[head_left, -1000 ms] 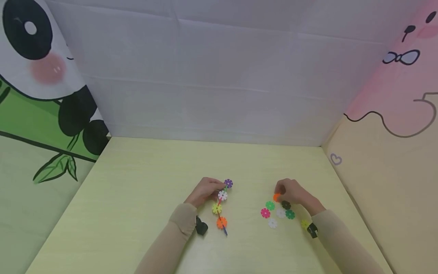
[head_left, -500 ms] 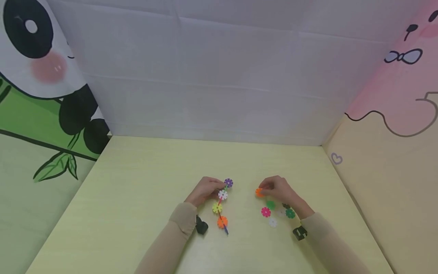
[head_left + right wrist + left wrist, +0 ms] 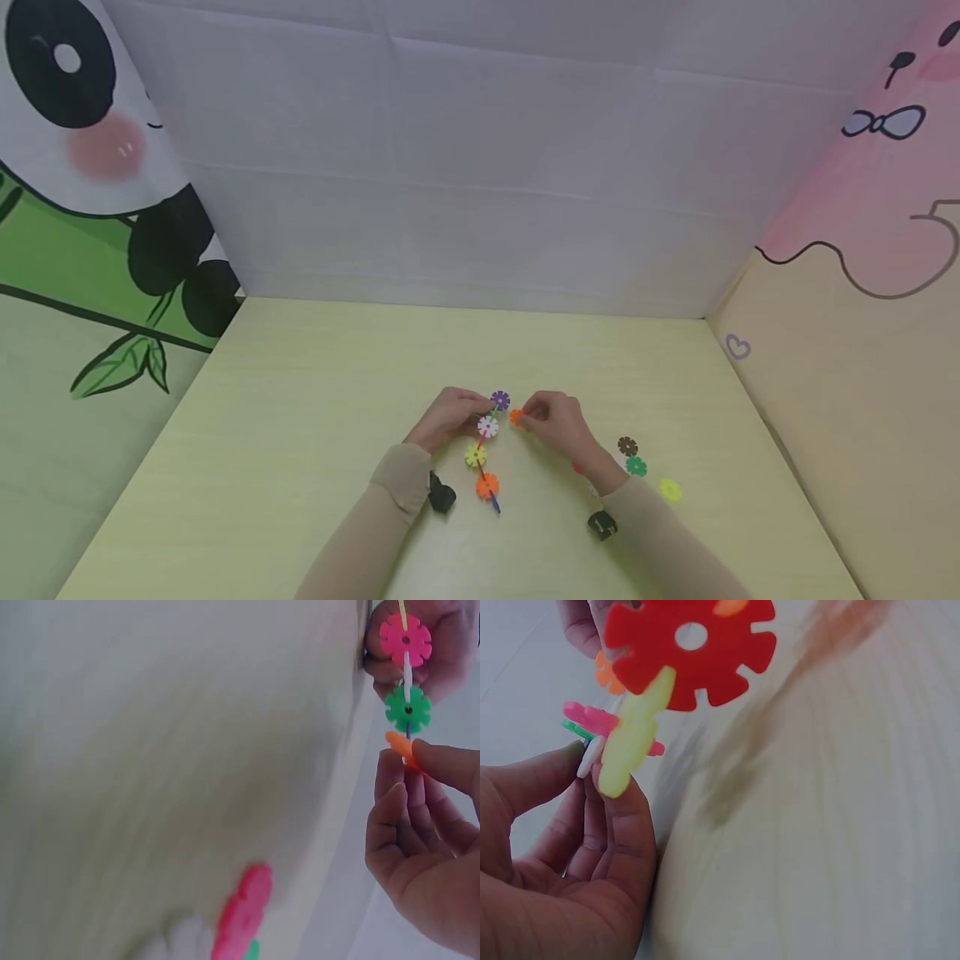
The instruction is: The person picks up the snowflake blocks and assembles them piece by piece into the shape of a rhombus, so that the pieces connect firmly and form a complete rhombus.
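Observation:
My left hand [image 3: 453,417] pinches a chain of interlocked snowflake discs near its far end. Along the chain I see a purple disc [image 3: 500,401], a white disc [image 3: 488,427], a yellow disc [image 3: 476,455] and an orange disc [image 3: 487,485], with others edge-on between them. In the left wrist view the thumb and fingers grip it near a white disc [image 3: 591,756]. My right hand [image 3: 557,421] pinches a loose orange snowflake disc [image 3: 405,748] between thumb and fingers, just right of the purple disc. Whether the two touch I cannot tell.
Loose discs lie to the right on the table [image 3: 337,375]: a brown disc [image 3: 627,446], a green disc [image 3: 636,466] and a yellow-green disc [image 3: 671,489]. Others are partly hidden under the right forearm. A pale wall [image 3: 480,208] stands behind, with printed side walls.
My right hand has carried the orange disc left from the loose discs to the far end of the chain. The left hand and the chain have stayed nearly still.

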Demonstrator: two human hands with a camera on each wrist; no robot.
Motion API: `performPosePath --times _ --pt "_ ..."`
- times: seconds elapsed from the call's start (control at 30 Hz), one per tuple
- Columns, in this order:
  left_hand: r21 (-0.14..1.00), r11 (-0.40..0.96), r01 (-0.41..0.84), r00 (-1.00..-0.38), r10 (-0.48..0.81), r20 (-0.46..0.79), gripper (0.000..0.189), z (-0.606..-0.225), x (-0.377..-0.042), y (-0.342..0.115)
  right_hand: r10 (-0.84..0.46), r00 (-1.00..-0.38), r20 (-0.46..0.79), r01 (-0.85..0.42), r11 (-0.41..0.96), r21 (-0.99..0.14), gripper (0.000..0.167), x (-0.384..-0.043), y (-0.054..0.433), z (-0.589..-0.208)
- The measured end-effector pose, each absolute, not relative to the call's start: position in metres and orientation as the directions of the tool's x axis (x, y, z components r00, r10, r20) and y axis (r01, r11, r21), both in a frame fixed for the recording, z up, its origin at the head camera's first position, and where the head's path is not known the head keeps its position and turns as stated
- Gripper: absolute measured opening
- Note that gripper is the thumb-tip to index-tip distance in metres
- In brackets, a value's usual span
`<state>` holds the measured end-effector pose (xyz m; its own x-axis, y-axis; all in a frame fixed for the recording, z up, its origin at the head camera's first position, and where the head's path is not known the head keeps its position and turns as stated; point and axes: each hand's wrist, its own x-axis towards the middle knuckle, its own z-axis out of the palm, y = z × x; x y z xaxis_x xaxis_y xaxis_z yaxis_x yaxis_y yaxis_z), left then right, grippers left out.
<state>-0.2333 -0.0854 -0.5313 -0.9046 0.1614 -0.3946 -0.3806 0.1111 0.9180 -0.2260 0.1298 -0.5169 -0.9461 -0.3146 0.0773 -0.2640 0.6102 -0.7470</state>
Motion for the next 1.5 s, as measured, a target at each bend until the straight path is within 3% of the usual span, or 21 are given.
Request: performPosePath --times 0.4,1.5 --pt "0.923 0.088 -0.375 -0.907 0.171 -0.385 0.023 -0.533 -0.235 -0.084 -0.249 -0.958 0.14 -0.275 0.673 -0.687 0.012 -0.22 0.108 -0.526" --pt "0.933 0.084 -0.351 -0.91 0.202 -0.361 0.024 -0.533 -0.235 -0.087 -0.309 -0.924 0.223 -0.379 0.681 -0.626 0.012 -0.217 0.099 -0.527"
